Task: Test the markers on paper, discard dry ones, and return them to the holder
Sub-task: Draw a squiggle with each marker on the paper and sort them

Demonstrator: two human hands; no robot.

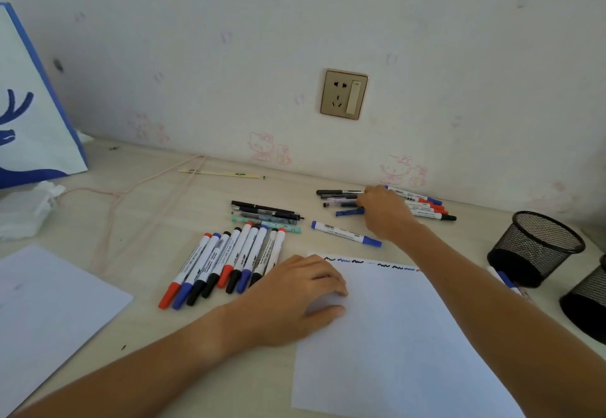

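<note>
Capped markers [226, 262] lie in a row left of the scribbled paper [393, 335]; one blue marker [346, 233] lies apart; mesh holder [534, 247] stands right.

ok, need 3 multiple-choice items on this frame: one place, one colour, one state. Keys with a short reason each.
1. Where does the left hand rest?
A. on the sheet of paper
B. inside a mesh cup
C. on the wall socket

2. What colour are the caps of the lone marker lying just beyond the sheet?
A. red
B. blue
C. green

3. How is the nearer-to-wall mesh cup standing?
A. upright
B. tipped over, mouth up-left
C. upside down

Answers:
1 A, its fingers lie flat on the left edge of the paper.
2 B, both ends show blue.
3 B, it lies tilted with its open rim visible.

The right hand reaches into the far pile of pens.
</note>
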